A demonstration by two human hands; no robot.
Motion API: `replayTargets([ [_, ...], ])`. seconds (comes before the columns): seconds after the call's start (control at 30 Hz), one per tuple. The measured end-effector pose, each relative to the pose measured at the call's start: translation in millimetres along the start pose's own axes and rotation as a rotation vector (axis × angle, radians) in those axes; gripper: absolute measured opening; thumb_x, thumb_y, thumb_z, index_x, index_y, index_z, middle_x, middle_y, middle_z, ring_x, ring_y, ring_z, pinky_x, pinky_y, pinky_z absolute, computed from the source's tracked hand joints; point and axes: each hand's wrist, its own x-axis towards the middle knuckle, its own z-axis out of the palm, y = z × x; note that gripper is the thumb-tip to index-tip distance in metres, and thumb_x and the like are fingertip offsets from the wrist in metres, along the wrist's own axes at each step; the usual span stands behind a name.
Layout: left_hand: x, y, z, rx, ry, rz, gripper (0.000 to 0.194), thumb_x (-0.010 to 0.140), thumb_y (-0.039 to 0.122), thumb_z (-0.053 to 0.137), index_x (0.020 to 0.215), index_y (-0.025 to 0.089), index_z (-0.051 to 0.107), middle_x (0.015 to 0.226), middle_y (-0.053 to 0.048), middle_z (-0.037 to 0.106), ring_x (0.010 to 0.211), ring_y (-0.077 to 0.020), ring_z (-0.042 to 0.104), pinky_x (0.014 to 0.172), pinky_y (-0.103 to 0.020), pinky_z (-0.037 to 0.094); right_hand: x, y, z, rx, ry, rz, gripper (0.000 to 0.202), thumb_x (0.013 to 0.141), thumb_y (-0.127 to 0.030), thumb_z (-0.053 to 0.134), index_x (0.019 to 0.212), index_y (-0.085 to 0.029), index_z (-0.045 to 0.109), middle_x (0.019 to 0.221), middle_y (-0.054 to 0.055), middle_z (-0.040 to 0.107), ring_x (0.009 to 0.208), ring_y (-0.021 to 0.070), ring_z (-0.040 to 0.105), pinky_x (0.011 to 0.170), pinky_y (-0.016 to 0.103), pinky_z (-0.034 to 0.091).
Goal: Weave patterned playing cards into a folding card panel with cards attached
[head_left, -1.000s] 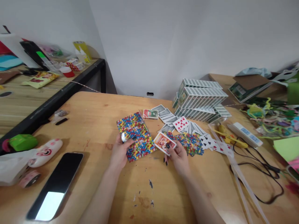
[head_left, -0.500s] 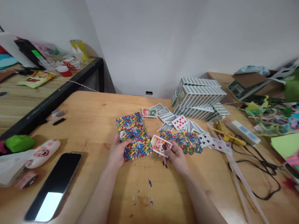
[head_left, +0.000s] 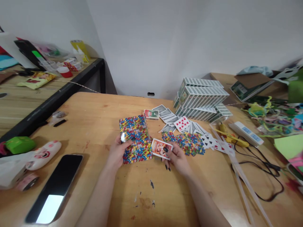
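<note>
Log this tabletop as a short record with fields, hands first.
Left hand: left hand grips a multicoloured panel
Right hand: right hand pinches an orange-pictured card
Panel and card: edges side by side; contact cannot be told
Right of the held card: spread multicoloured cards
Beyond those: grey-backed cards, a hearts card face up
Far right: stacked striped boxes
Near left: phone, lying flat

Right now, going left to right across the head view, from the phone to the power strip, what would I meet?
Phone → left hand → colorful patterned sheet → orange-faced card → right hand → white power strip.
</note>
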Motion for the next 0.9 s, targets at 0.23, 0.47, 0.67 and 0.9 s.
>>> replayTargets([
  [0.23, -2, 2, 4.2, 0.005, -0.006, -0.043, 0.046, 0.054, 0.019, 0.072, 0.097, 0.018, 0.056, 0.08, -0.004, 0.07, 0.068, -0.0215, 0.066, 0.063, -0.033, 0.052, -5, -3, 0, -0.089, -0.01, 0.048, 0.029, 0.078, -0.047, 0.05, 0.086, -0.022, 0.038, 0.05, -0.01, 0.041, 0.032, 0.0037, 0.03, 0.03, 0.015, 0.022],
  [0.47, -2, 2, 2.0, 0.025, -0.012, -0.045, 0.046, 0.054, 0.019, 0.072, 0.097, 0.019, 0.056, 0.081, -0.004, 0.07, 0.069, -0.0213, 0.066, 0.06, -0.031, 0.052, -9, -8, -3, -0.068, -0.129, 0.105, 0.028, 0.077, -0.048, 0.05, 0.083, -0.024, 0.037, 0.055, -0.01, 0.034, 0.038, 0.0045, 0.024, 0.034, 0.016, 0.02],
  [0.67, -5, 1, 4.3, 0.038, -0.057, -0.081, 0.047, 0.055, 0.02, 0.072, 0.099, 0.018, 0.056, 0.084, -0.005, 0.07, 0.071, -0.0224, 0.066, 0.062, -0.032, 0.052, -11, -12, -5, -0.073, -0.184, 0.11, 0.027, 0.077, -0.047, 0.051, 0.076, -0.024, 0.036, 0.055, -0.009, 0.035, 0.04, 0.0057, 0.025, 0.035, 0.016, 0.02],
  [0.9, -11, 3, 10.1, 0.004, -0.081, -0.087, 0.057, 0.052, 0.018, 0.073, 0.107, 0.017, 0.054, 0.081, -0.005, 0.07, 0.072, -0.0238, 0.066, 0.07, -0.038, 0.051, -12, -11, -5, -0.049, -0.2, 0.09, 0.025, 0.08, -0.044, 0.049, 0.077, -0.024, 0.035, 0.056, -0.01, 0.035, 0.039, 0.0051, 0.022, 0.034, 0.016, 0.018],
])
